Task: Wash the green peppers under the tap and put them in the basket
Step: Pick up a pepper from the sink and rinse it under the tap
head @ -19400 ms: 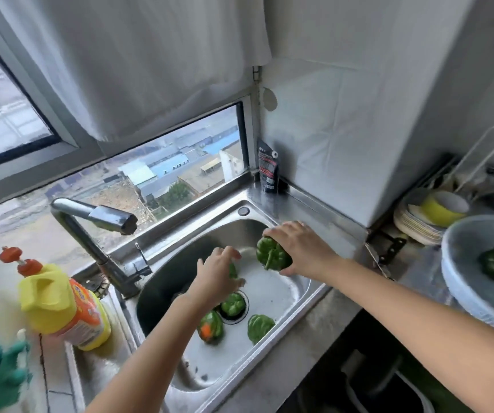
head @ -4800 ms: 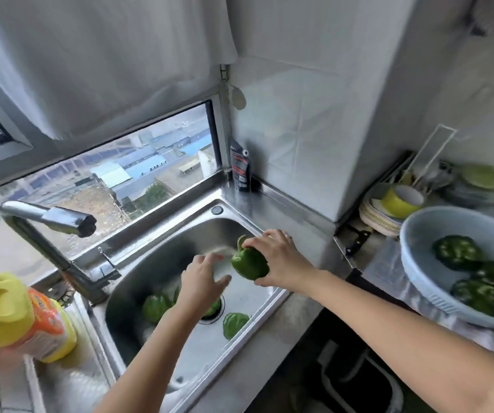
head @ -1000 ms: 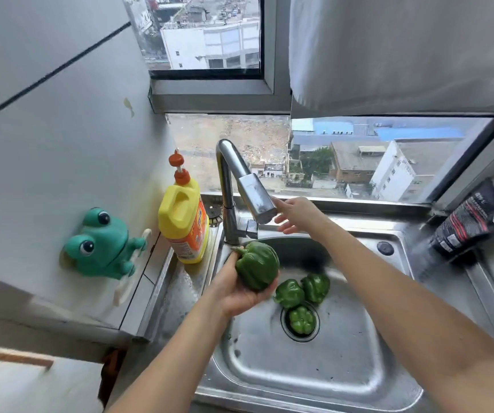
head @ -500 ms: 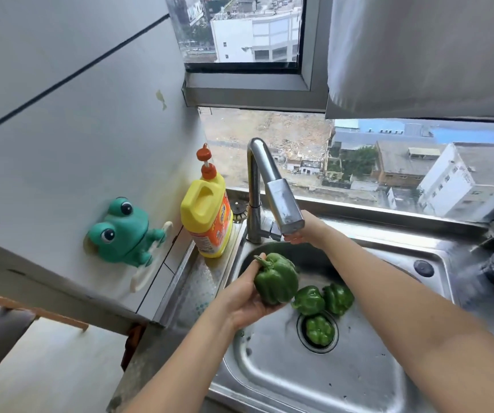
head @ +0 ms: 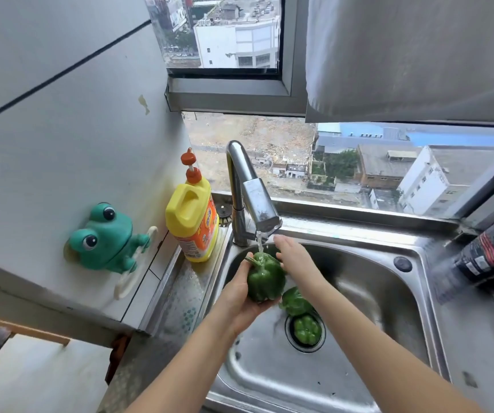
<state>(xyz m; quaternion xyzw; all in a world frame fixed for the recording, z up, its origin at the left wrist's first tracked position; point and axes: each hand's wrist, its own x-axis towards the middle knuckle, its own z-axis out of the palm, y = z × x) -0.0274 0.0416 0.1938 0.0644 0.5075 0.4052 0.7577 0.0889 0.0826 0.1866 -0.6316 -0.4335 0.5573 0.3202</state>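
Note:
My left hand (head: 241,296) cups a green pepper (head: 265,277) from below, holding it under the tap (head: 253,198). Water runs from the spout onto the pepper's top. My right hand (head: 292,253) lies against the pepper's far right side with its fingers fairly straight. Two more green peppers stay in the steel sink (head: 388,347): one (head: 296,301) just beside the held pepper, another (head: 306,329) sitting in the drain. The basket is out of view.
A yellow detergent bottle (head: 192,222) with an orange pump stands left of the tap. A green frog holder (head: 106,238) sticks to the left wall. A dark pouch (head: 493,248) leans at the sink's right corner. The window runs behind the sink.
The water has started running. My right hand came off the tap's handle area and down onto the pepper. My left hand raised the pepper under the stream.

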